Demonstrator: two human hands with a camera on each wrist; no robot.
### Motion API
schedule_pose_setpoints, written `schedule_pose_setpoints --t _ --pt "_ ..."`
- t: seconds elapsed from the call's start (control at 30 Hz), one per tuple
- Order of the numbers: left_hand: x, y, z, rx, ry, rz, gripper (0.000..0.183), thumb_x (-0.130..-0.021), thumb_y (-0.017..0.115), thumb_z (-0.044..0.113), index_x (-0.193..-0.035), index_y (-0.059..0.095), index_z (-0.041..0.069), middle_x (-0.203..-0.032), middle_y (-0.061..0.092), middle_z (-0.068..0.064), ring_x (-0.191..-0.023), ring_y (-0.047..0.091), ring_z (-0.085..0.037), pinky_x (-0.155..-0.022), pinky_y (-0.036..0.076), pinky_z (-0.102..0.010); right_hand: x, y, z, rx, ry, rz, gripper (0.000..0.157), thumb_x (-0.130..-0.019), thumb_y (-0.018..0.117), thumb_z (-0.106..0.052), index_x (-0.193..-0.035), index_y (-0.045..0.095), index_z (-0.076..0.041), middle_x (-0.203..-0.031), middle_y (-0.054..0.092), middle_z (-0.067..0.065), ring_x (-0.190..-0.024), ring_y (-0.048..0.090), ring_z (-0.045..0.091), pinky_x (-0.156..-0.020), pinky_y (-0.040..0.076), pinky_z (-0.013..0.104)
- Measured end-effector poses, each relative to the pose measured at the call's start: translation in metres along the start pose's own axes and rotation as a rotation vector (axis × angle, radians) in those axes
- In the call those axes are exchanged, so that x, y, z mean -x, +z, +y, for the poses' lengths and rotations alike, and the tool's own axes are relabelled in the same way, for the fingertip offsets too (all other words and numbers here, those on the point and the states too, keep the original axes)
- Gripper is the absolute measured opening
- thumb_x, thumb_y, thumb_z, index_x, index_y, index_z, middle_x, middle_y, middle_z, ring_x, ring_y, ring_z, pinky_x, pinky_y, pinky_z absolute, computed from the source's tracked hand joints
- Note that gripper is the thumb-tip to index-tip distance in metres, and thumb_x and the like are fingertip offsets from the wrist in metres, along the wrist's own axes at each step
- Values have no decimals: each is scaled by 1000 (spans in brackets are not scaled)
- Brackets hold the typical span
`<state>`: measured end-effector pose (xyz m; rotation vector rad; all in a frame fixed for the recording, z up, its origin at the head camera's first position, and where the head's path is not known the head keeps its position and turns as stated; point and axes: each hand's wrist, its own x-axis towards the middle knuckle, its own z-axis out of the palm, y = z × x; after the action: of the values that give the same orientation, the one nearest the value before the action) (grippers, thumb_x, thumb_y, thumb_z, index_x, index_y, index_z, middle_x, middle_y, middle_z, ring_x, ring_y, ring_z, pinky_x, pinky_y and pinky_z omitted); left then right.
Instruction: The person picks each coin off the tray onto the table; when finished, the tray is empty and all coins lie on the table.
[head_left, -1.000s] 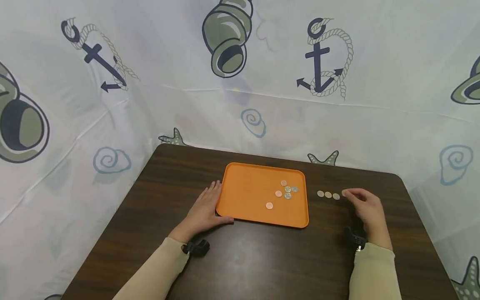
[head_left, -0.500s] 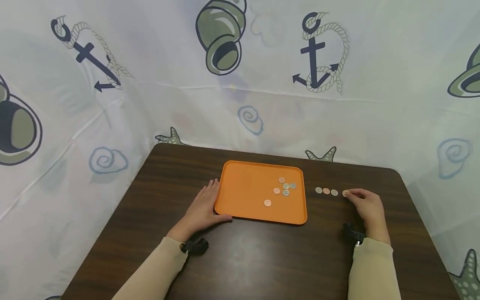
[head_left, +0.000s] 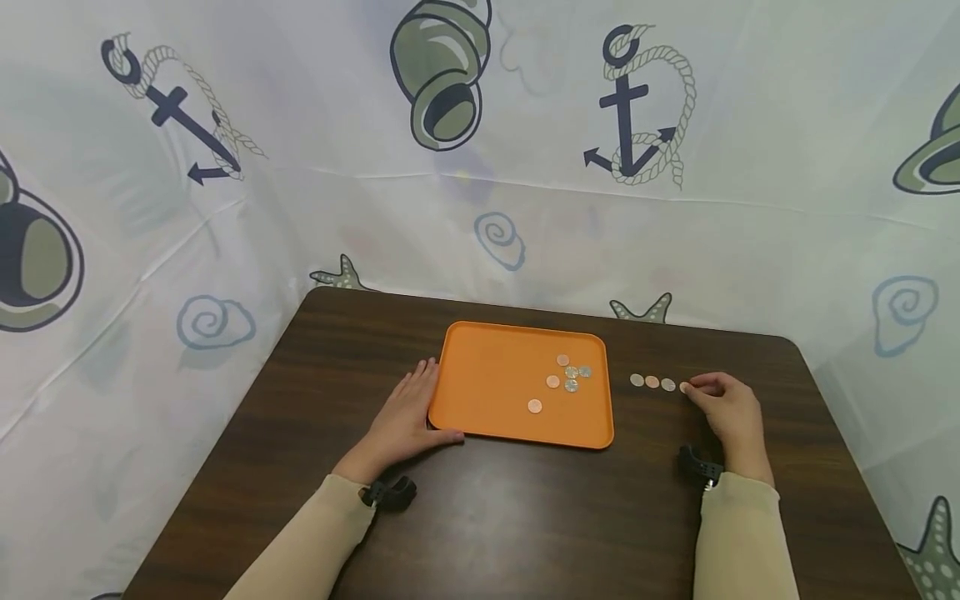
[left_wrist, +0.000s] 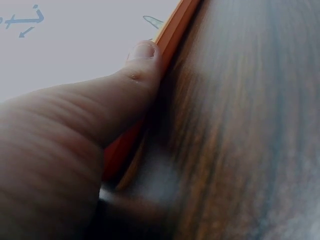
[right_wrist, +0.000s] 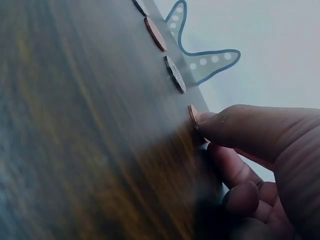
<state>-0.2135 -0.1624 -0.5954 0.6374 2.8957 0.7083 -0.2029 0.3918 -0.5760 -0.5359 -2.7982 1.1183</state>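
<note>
An orange tray (head_left: 487, 383) lies on the dark wooden table, with several copper and silver coins (head_left: 572, 372) scattered over its right half. My left hand (head_left: 400, 425) rests at the tray's left edge, fingers straight, the thumb along the front corner. To the right of the tray, three coins (head_left: 652, 382) form a row, silver, copper, silver. At the right end of that row my right hand (head_left: 731, 417) pinches a copper coin (right_wrist: 192, 115), its thumb on the coin's edge close over the table. The other fingers curl beneath the palm in the right wrist view.
The dark wooden table (head_left: 480, 517) ends at the back against a white cloth (head_left: 360, 217) printed with anchors and shells. Black wrist straps (head_left: 390, 493) sit on both forearms.
My right hand has slid the copper coin slightly left, closer to the three others in the row. The left hand stays at the tray; the head view shifted a little early on.
</note>
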Motion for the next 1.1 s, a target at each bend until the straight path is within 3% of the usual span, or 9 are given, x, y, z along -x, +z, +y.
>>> schedule_pose_setpoints --t 0.5,0.8,0.93,1.1 --pt "2 -3 3 -9 4 -3 136 -86 72 84 -176 7 5 -185 10 -12 -173 7 -29 -140 11 -56 3 1 1 -29 21 5 43 -106 73 -41 -123 77 -1 -113 75 19 -93 61 26 -74 46 32" --pt "4 -1 2 -4 -6 -5 138 -85 72 85 -176 7 5 -185 9 -12 -173 6 -28 -140 11 -56 2 -4 -2 -230 144 43 44 -110 64 -41 -132 70 -3 -92 64 -7 -71 60 10 -61 53 26" --pt "4 -2 2 2 -6 0 138 -85 70 87 -176 6 5 -185 9 -11 -173 6 -27 -141 10 -56 4 -15 -17 -269 163 71 45 -111 61 -42 -136 65 -5 -94 66 -10 -72 62 10 -63 54 26" --pt "2 -2 1 1 0 -4 139 -84 67 90 -176 6 6 -185 8 -10 -173 5 -27 -140 11 -56 16 -24 -57 -225 89 67 45 -111 60 -44 -137 66 -7 -103 71 -3 -77 64 11 -67 53 25"
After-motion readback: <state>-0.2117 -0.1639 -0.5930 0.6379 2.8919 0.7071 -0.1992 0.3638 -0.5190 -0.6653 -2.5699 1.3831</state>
